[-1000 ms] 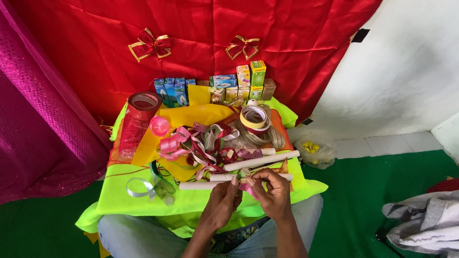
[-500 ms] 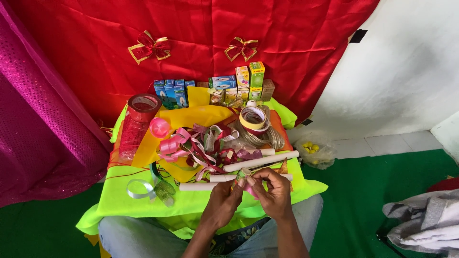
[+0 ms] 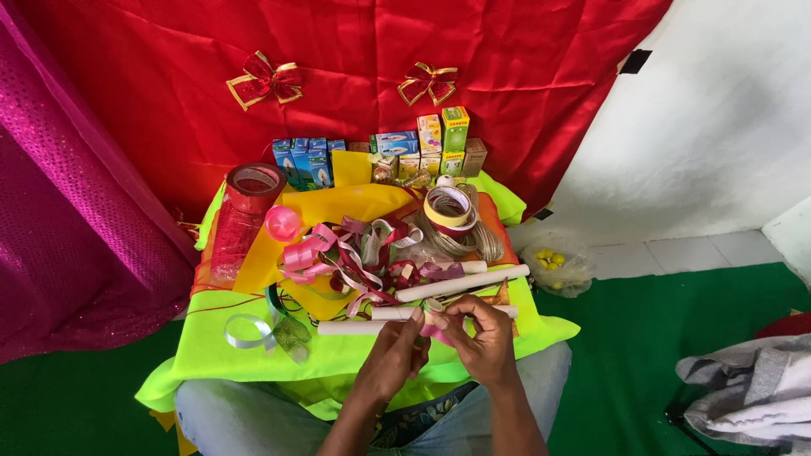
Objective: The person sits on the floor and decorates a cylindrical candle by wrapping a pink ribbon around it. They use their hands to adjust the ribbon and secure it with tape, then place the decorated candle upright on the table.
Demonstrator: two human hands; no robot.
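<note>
red satin hangs behind a low bench [image 3: 253,355] draped in lime-yellow cloth, with two red-and-gold bows [image 3: 263,80] pinned high on the fabric and a pink glitter curtain at the left edge. seen from a head camera looking down, a seated person works at the near edge of the bench, denim knees showing below.

both hands meet over a small strip of ribbon [image 3: 435,325], pink with a pale bit, held just above the cloth in front of three white paper rolls [image 3: 460,283]. the left hand [image 3: 393,355] has its fingers bunched together, tips pinching one end of the strip. the right hand [image 3: 481,338] curls over from the other side, thumb and forefinger nipping it too. the strip is tiny and partly hidden, so its exact shape is hard to tell.

it looks feather-light, soft and limp, likely slick-faced and prone to curl or slip. hold it near its ends with the fingertips, kept taut.

behind lie a heap of curled ribbons [image 3: 355,253], tape rolls [image 3: 448,207], a red tube [image 3: 241,211] and small boxes [image 3: 380,152].
</note>
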